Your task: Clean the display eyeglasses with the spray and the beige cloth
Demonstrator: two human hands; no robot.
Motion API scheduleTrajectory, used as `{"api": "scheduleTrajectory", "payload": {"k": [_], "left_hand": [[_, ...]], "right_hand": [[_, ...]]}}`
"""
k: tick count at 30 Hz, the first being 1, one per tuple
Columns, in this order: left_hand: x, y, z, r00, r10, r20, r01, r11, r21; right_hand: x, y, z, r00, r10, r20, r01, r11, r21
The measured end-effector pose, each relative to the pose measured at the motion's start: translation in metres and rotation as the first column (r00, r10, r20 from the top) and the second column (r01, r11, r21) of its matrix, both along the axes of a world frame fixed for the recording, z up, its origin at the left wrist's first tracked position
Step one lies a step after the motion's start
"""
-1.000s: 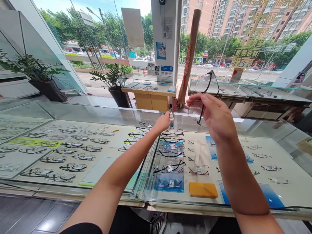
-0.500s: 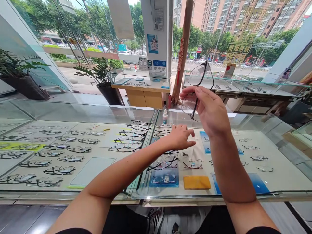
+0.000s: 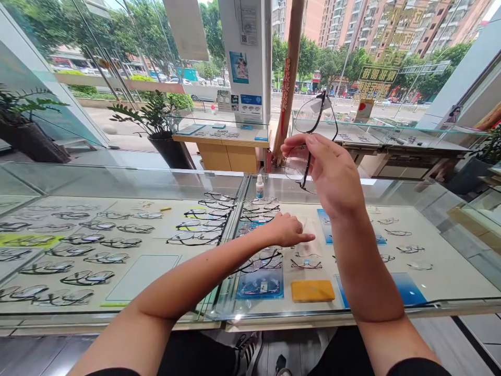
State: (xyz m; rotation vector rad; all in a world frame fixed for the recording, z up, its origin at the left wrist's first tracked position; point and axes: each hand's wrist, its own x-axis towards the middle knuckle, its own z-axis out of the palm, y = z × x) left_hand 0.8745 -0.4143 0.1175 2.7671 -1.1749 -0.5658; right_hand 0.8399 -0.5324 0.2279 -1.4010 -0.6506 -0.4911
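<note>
My right hand [image 3: 336, 177] is raised above the counter, pinching a pair of eyeglasses [image 3: 321, 115] between thumb and fingers. The glasses have a thin dark frame and clear lenses and are turned on end, one lens above the fingers and one below. Lower and to the left, my left hand [image 3: 287, 230] hovers over the glass display case [image 3: 250, 308]. Its thumb stretches out apart from the curled fingers, and I see nothing held in it. Under and around it lie rows of eyeglasses [image 3: 260, 209]. A small white bottle [image 3: 260, 186] stands just behind.
A yellow-orange block [image 3: 312, 291] and a blue tray [image 3: 260, 283] lie near the front edge. More glasses [image 3: 88, 277] fill the case on the left. Blue sheets [image 3: 403, 289] lie at the right. Beyond are a wooden post [image 3: 289, 78], another display counter [image 3: 223, 137] and a potted plant [image 3: 166, 141].
My left hand has moved slightly down, and its fingers have curled in from a more spread pose. My right hand keeps hold of the eyeglasses. The view has shifted slightly.
</note>
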Motion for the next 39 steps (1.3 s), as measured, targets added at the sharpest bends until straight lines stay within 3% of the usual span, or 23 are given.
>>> {"api": "scheduleTrajectory", "payload": {"k": [5, 13, 17, 20, 26, 34, 39], "left_hand": [[0.005, 0.001, -0.006, 0.999, 0.048, 0.004, -0.048, 0.998, -0.042], [0.007, 0.002, -0.016, 0.999, -0.039, -0.021, 0.039, 0.999, 0.005], [0.009, 0.001, -0.019, 0.999, -0.051, 0.003, 0.051, 0.996, -0.072], [0.015, 0.000, -0.025, 0.999, 0.015, 0.030, -0.010, 0.985, -0.171], [0.037, 0.000, -0.033, 0.956, 0.286, -0.064, -0.285, 0.857, -0.430], [0.052, 0.006, -0.040, 0.903, 0.372, -0.214, -0.422, 0.684, -0.595], [0.055, 0.004, -0.040, 0.841, 0.334, -0.426, -0.538, 0.598, -0.593]], "right_hand": [[0.001, -0.001, -0.001, 1.000, -0.008, 0.021, 0.008, 1.000, -0.004], [-0.002, 0.000, 0.002, 1.000, -0.028, -0.001, 0.028, 0.999, -0.020], [-0.004, 0.000, 0.002, 0.999, -0.047, -0.017, 0.047, 0.999, -0.024], [-0.004, 0.000, 0.001, 0.998, -0.060, -0.029, 0.059, 0.998, -0.028], [-0.004, -0.001, 0.001, 0.999, -0.033, -0.015, 0.033, 0.999, -0.007], [-0.004, -0.002, 0.000, 1.000, -0.024, 0.004, 0.024, 1.000, 0.010], [-0.007, -0.002, 0.002, 0.998, -0.061, -0.017, 0.060, 0.998, -0.010]]}}
